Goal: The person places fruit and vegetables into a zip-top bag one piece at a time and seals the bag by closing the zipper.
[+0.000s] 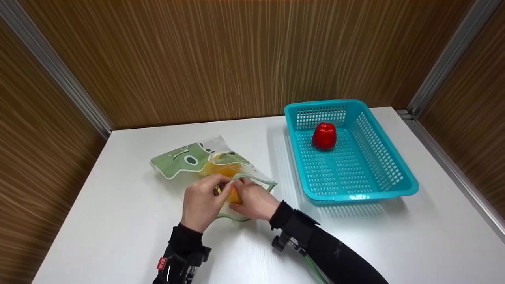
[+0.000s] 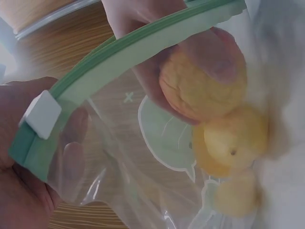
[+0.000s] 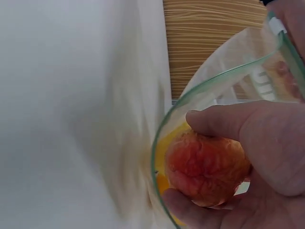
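A clear zip bag point(image 1: 189, 161) with a green cartoon print lies on the white table, its green-edged mouth toward me. My left hand point(image 1: 203, 203) pinches the bag's edge near the white slider point(image 2: 44, 114), holding the mouth apart. Inside the mouth, my right hand point(image 1: 256, 199) grips a red-orange peach point(image 3: 207, 167) between thumb and fingers. Through the film, the left wrist view shows a yellow round fruit point(image 2: 236, 140) touching the peach, and a smaller pale yellow one point(image 2: 236, 193) beyond it.
A turquoise perforated basket point(image 1: 351, 197) stands to the right of the bag. A glossy red fruit with a lobed end point(image 1: 324, 136) sits in its far left part. Wood-grain panels point(image 1: 221, 63) border the table at the back and sides.
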A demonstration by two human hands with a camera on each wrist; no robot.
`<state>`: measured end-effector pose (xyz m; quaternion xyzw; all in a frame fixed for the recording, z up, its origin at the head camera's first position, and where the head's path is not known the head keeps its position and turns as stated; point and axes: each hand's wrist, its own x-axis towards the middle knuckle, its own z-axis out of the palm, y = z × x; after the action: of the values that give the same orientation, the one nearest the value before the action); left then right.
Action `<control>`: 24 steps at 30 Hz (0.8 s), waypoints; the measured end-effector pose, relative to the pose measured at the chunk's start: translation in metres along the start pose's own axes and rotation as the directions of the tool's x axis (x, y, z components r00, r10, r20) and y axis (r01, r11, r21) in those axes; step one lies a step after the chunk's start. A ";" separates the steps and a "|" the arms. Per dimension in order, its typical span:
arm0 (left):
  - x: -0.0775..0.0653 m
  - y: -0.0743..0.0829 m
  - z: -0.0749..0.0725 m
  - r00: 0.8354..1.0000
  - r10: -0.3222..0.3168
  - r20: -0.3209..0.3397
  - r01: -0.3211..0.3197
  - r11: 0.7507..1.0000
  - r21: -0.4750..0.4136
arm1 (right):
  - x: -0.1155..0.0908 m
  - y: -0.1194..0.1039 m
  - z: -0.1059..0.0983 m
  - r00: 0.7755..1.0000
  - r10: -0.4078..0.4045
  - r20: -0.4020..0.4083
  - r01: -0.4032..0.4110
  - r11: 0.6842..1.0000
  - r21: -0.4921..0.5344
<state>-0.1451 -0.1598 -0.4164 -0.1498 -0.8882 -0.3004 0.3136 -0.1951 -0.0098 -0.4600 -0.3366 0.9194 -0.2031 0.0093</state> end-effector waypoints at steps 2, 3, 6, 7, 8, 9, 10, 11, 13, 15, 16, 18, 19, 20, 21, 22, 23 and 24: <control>0.000 0.000 0.000 1.000 0.004 -0.007 -0.004 1.000 0.003 | 0.006 -0.001 0.002 1.000 -0.009 0.007 0.009 1.000 -0.021; 0.000 0.000 0.000 1.000 0.006 -0.008 -0.006 1.000 0.004 | 0.009 -0.002 0.004 1.000 -0.018 0.006 0.018 0.999 -0.038; 0.000 0.001 -0.001 1.000 0.011 -0.008 -0.011 1.000 0.006 | 0.019 -0.003 0.007 0.997 -0.077 -0.008 0.076 0.992 -0.106; 0.000 0.001 -0.001 1.000 0.010 -0.008 -0.010 1.000 0.006 | 0.022 -0.004 0.007 0.995 -0.095 -0.005 0.094 0.987 -0.131; 0.000 0.001 -0.001 1.000 0.008 -0.009 -0.008 1.000 0.010 | 0.025 -0.004 0.008 0.994 -0.108 0.002 0.107 0.982 -0.157; 0.000 0.001 -0.001 1.000 0.005 -0.010 -0.005 1.000 0.014 | 0.027 -0.004 0.008 0.993 -0.118 0.013 0.119 0.975 -0.186; 0.001 0.001 -0.002 1.000 0.004 -0.012 -0.003 1.000 0.016 | 0.030 -0.004 0.008 0.992 -0.120 0.030 0.124 0.969 -0.212; 0.001 0.001 -0.002 1.000 0.003 -0.015 -0.002 1.000 0.021 | 0.031 -0.004 0.007 0.993 -0.109 0.048 0.117 0.966 -0.230; 0.001 0.001 -0.002 1.000 0.003 -0.018 -0.003 1.000 0.026 | 0.034 -0.004 0.007 0.993 -0.084 0.081 0.103 0.958 -0.266; 0.001 0.000 -0.002 1.000 0.002 -0.020 -0.002 1.000 0.029 | 0.035 -0.004 0.008 0.995 -0.068 0.075 0.086 0.958 -0.274; 0.001 0.000 -0.002 1.000 0.003 -0.019 -0.003 1.000 0.030 | 0.035 -0.003 0.008 0.996 -0.069 0.058 0.083 0.960 -0.268; 0.001 -0.001 -0.002 1.000 0.005 -0.017 -0.004 1.000 0.030 | 0.034 -0.002 0.010 0.996 -0.090 -0.004 0.086 0.966 -0.246; 0.001 -0.001 -0.002 1.000 0.004 -0.017 -0.004 1.000 0.028 | 0.033 -0.001 0.011 0.994 -0.105 -0.039 0.094 0.968 -0.233; 0.000 -0.002 -0.002 1.000 0.005 -0.018 -0.005 1.000 0.025 | 0.031 0.000 0.012 0.990 -0.117 -0.074 0.099 0.972 -0.213; 0.000 -0.002 -0.002 1.000 0.006 -0.019 -0.006 1.000 0.022 | 0.030 0.001 0.012 0.986 -0.128 -0.102 0.106 0.973 -0.203; 0.000 -0.002 -0.002 1.000 0.008 -0.019 -0.008 1.000 0.018 | 0.027 0.001 0.012 0.983 -0.134 -0.124 0.110 0.976 -0.186; 0.000 -0.002 -0.002 1.000 0.008 -0.019 -0.008 1.000 0.017 | 0.025 0.002 0.012 0.981 -0.135 -0.141 0.110 0.979 -0.170; 0.000 -0.002 -0.002 1.000 0.008 -0.019 -0.007 1.000 0.012 | 0.022 0.002 0.011 0.981 -0.124 -0.146 0.103 0.984 -0.148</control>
<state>-0.1452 -0.1626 -0.4158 -0.1484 -0.8865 -0.2952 0.3240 -0.2115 -0.0261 -0.4687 -0.3716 0.9086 -0.1640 -0.0975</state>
